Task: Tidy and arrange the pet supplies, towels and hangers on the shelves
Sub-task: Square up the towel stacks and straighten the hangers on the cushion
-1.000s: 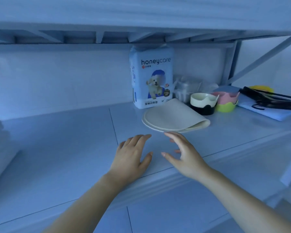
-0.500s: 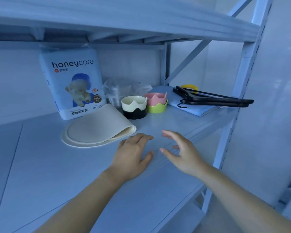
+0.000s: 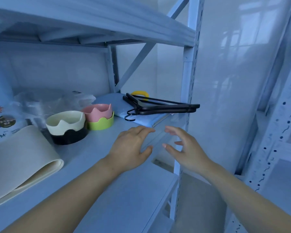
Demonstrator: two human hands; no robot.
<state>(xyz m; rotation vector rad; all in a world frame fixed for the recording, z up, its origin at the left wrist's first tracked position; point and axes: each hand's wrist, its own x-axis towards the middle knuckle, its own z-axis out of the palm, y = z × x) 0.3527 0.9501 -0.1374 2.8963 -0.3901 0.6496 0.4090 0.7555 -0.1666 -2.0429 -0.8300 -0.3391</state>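
Note:
My left hand (image 3: 130, 148) hovers palm down over the shelf board (image 3: 118, 190), fingers relaxed and holding nothing. My right hand (image 3: 183, 149) is beside it near the shelf's front edge, fingers loosely spread, also empty. Just beyond the hands, black hangers (image 3: 160, 106) lie stacked on a folded blue towel (image 3: 141, 117). A cream pet bowl (image 3: 65, 122) sits on a black one (image 3: 69, 138); a pink bowl (image 3: 97, 111) sits on a green one (image 3: 101, 124). A folded cream mat (image 3: 22, 163) lies at the left. The pet-pad pack (image 3: 2, 121) is cut off at the left edge.
A yellow ring (image 3: 140, 94) lies behind the hangers. Clear plastic bags (image 3: 45, 101) sit at the back. The rack's front upright post (image 3: 183, 115) stands right of my right hand. Another shelf board (image 3: 91, 15) runs overhead. A second rack (image 3: 279, 123) stands at the far right.
The view has swung right: the pack, mat and bowls slid toward the left, and the hangers and upright post came to the middle. Both hands stay open and now reach nearer the hangers.

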